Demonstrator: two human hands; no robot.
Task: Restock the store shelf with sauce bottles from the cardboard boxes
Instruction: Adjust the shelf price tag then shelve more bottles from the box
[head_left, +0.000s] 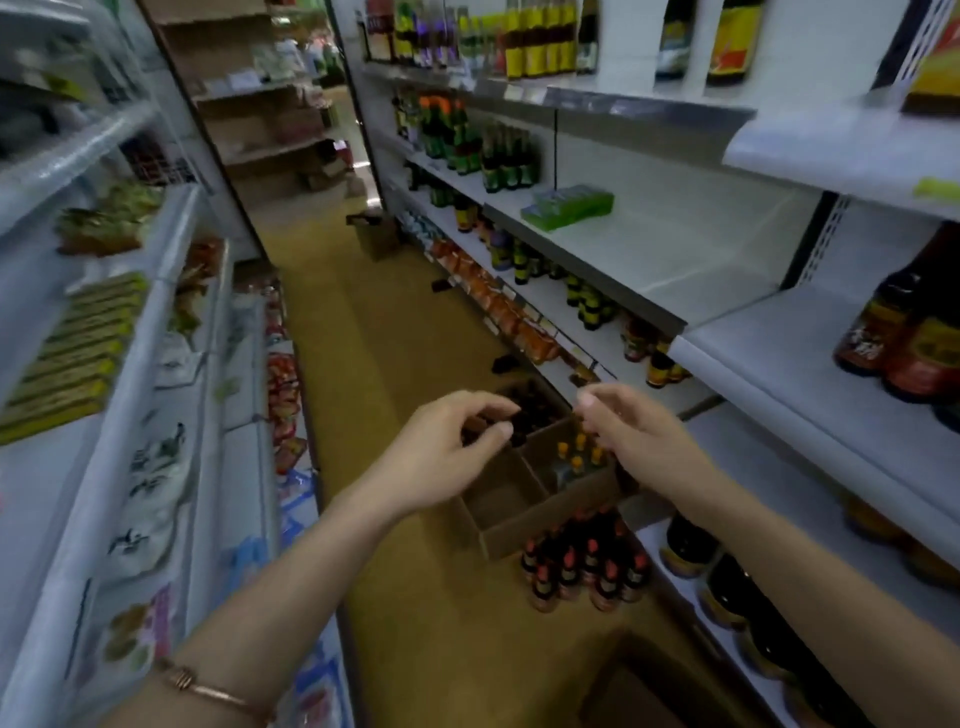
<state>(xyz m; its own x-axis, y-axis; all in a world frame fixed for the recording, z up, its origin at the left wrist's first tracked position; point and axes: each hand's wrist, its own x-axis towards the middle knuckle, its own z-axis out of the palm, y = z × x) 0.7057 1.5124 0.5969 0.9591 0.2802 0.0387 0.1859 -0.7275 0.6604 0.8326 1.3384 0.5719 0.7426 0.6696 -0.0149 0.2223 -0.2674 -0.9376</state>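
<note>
Head view looks down a narrow shop aisle with a yellowish floor (415, 322) and shelving on both sides. Both bare forearms reach forward over the floor. The left hand (447, 447) hangs in the air with its fingers loosely curled and the thumb near the fingertips; it holds nothing that can be made out. The right hand (628, 431) hangs just beside it, fingers likewise bent and relaxed, and it too grips nothing visible. A thin bracelet (208, 688) circles the left wrist. Below the hands, on the floor against the right-hand shelving, stand open cardboard boxes (519, 512): the far one holds dark bottles (535, 413), the one under the right hand holds bottles with orange caps (576, 452), and the near compartment looks bare inside. Just beside the boxes, nearer the camera, a cluster of red-capped sauce bottles (587, 571) stands upright on the floor. The store shelf (675, 249) at right has a wide bare white board at mid height, with only a green packet (569, 206) lying on it. Large dark bottles (909, 338) stand on the next board at far right, and more dark bottles (727, 587) sit on the lowest board. The left shelving (156, 291) carries packets, blurred.
</note>
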